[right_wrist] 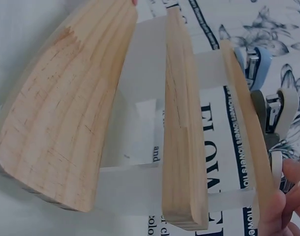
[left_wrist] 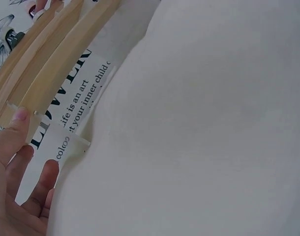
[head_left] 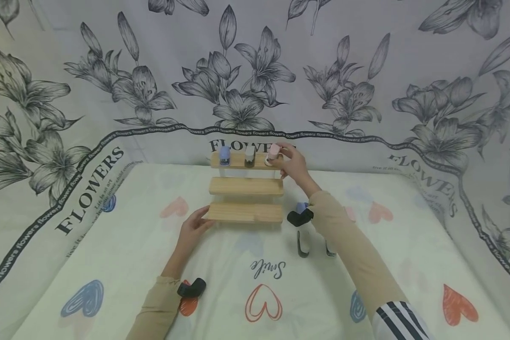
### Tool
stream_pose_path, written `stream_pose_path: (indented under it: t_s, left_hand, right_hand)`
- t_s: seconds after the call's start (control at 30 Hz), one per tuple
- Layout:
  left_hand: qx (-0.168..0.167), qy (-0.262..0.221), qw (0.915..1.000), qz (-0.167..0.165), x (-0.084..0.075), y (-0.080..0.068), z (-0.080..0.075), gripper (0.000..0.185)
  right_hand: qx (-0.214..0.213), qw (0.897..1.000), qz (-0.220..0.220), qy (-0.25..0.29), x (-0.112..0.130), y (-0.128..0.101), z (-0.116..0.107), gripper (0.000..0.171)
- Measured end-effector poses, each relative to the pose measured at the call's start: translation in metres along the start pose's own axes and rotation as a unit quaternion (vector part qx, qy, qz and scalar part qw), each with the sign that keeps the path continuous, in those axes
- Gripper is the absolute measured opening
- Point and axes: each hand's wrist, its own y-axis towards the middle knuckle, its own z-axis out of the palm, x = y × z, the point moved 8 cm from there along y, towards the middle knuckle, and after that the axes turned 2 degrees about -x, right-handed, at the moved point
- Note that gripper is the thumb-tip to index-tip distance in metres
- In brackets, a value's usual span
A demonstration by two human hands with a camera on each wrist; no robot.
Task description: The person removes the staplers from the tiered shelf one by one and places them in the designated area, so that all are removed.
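Now right hand (head_left: 295,165) pinches the pink stapler (head_left: 273,153) onto the rack's (head_left: 246,186) top step, left hand (head_left: 192,231) steadying, fingers spread; next likely calls for release.

This looks like a room in a home, made ready for filming. A soft cloth (head_left: 365,283) with coloured hearts and the word "Smile" covers a flat top that may be a bed or a bench; the cloth hides which one. Big sheets (head_left: 365,71) with grey flowers and the word "FLOWERS" hang all around like walls. A small wood rack (head_left: 245,186) with three steps stands on the cloth, with little staplers (head_left: 249,156) on its top step.
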Motion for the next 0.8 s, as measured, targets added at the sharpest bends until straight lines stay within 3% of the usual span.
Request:
stream_pose_path:
  t_s: [0.23,0.57,0.8]
  left_hand:
    - [0.005,-0.014,0.9998,0.008,-0.022,-0.004,0.003,0.046]
    - [0.006,-0.015,0.9999,0.001,0.001,0.003,0.003,0.049]
    - [0.002,-0.004,0.9999,0.011,-0.022,-0.004,0.005,0.046]
  right_hand:
    - [-0.001,1.000,-0.012,-0.001,-0.003,-0.006,-0.007,0.063]
    - [0.017,1.000,-0.018,0.000,-0.005,-0.029,-0.017,0.063]
    - [0.028,0.999,-0.033,-0.011,-0.010,-0.043,-0.022,0.063]
